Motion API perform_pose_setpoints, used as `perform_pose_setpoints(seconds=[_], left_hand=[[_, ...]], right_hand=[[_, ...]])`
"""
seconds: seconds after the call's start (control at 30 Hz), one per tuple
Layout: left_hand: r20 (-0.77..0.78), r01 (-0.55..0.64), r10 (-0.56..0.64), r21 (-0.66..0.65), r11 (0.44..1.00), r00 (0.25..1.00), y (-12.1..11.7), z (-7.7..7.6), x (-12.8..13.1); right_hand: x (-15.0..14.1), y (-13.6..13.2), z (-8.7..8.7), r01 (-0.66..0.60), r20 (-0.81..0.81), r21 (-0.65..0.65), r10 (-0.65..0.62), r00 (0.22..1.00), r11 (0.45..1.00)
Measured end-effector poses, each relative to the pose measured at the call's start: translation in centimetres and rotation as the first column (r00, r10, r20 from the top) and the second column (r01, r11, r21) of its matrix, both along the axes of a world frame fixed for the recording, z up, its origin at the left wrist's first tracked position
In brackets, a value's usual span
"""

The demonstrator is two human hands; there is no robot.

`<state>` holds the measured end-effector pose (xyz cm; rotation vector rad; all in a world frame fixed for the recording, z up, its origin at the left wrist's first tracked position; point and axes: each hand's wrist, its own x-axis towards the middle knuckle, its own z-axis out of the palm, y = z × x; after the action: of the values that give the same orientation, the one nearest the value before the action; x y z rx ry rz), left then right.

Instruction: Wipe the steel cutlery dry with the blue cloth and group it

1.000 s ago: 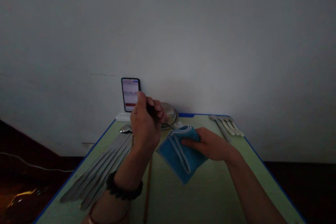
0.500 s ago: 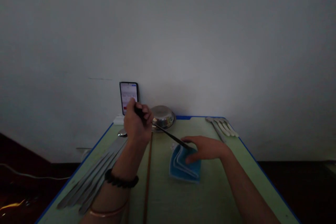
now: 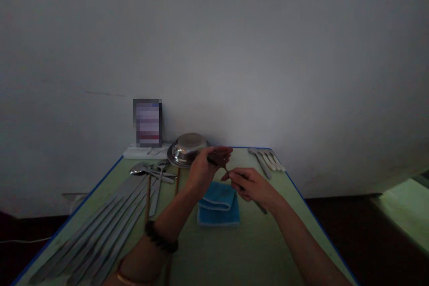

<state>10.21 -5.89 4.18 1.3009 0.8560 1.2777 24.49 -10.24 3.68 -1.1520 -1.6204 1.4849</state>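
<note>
My left hand (image 3: 203, 170) is cupped around the dark, broad end of a long utensil (image 3: 217, 159), its fingers partly stretched out. My right hand (image 3: 247, 183) pinches the thin neck of the same utensil, whose handle end sticks out below the palm. Its exact kind is hard to make out in the dim light, though its outline is spoon-like. Beneath both hands, a folded blue cloth (image 3: 218, 214) with pale edges lies on the green table (image 3: 268, 250), apart from the fingers.
At the left lie several long metal utensils (image 3: 100, 228), with spoons (image 3: 137, 169) and chopsticks (image 3: 147, 199) near them. An upturned steel bowl (image 3: 189, 149) stands at the back beside a blurred phone (image 3: 148, 123). Several white-handled utensils (image 3: 273, 161) and a metal spoon (image 3: 261, 163) lie back right.
My right hand has let go of the blue cloth, now lying on the table, and grips the utensil's neck. My left hand has turned and moved right. The view has shifted right.
</note>
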Motion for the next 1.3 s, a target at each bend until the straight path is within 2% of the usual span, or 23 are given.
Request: perform_pose_setpoints(seconds=[0.03, 0.07, 0.1, 0.13, 0.17, 0.2, 0.33, 0.43, 0.53, 0.63, 0.77, 1.0, 1.3], left_hand=[[-0.075, 0.025, -0.024, 0.003, 1.0, 0.997, 0.1, -0.8, 0.4], [-0.161, 0.035, -0.035, 0.002, 0.999, 0.986, 0.2, -1.6, 0.7], [-0.253, 0.043, -0.039, 0.008, 0.999, 0.967, 0.2, -2.4, 0.9], [-0.352, 0.059, -0.045, 0.027, 0.998, 0.935, 0.2, -3.1, 1.0], [-0.453, 0.084, -0.052, 0.05, 0.995, 0.89, 0.1, -3.8, 1.0], [-0.549, 0.119, -0.061, 0.071, 0.99, 0.833, -0.2, -4.4, 1.1], [-0.822, 0.296, -0.117, 0.065, 0.953, 0.558, -1.6, -6.4, 1.1], [-0.916, 0.378, -0.119, 0.038, 0.925, 0.383, -2.4, -7.2, 1.4], [-0.96, 0.404, -0.079, 0.039, 0.914, 0.27, -2.7, -7.5, 1.7], [-0.975, 0.419, -0.045, 0.053, 0.907, 0.22, -2.8, -7.6, 1.8], [-0.978, 0.42, -0.009, 0.08, 0.904, 0.206, -2.9, -7.6, 1.8], [-0.979, 0.416, 0.026, 0.109, 0.903, 0.2, -3.1, -7.7, 1.9], [-0.979, 0.423, 0.045, 0.126, 0.897, 0.196, -3.0, -7.7, 1.9]], right_hand=[[1.0, 0.1, 0.1, 0.045, 0.129, 0.088, -0.056, 0.99, 0.995], [2.0, 0.3, 0.2, 0.082, 0.284, 0.199, -0.138, 0.949, 0.977], [2.9, 0.7, 0.2, 0.102, 0.437, 0.308, -0.236, 0.868, 0.946], [3.9, 1.2, 0.2, 0.106, 0.56, 0.408, -0.34, 0.755, 0.907], [4.9, 1.8, 0.1, 0.098, 0.671, 0.477, -0.434, 0.602, 0.873], [5.9, 2.5, 0.0, 0.115, 0.71, 0.487, -0.469, 0.526, 0.866], [9.0, 5.6, -0.8, 0.182, 0.798, 0.475, -0.509, 0.323, 0.861], [10.0, 7.5, -1.5, 0.237, 0.856, 0.438, -0.483, 0.182, 0.867], [10.1, 9.0, -2.0, 0.283, 0.893, 0.407, -0.443, 0.075, 0.869], [9.8, 10.0, -2.2, 0.297, 0.916, 0.379, -0.401, 0.014, 0.876], [9.5, 10.7, -2.4, 0.281, 0.936, 0.343, -0.35, -0.026, 0.896], [8.7, 11.0, -2.7, 0.234, 0.955, 0.294, -0.293, -0.039, 0.927], [8.0, 11.0, -2.6, 0.246, 0.96, 0.279, -0.274, -0.057, 0.928]])
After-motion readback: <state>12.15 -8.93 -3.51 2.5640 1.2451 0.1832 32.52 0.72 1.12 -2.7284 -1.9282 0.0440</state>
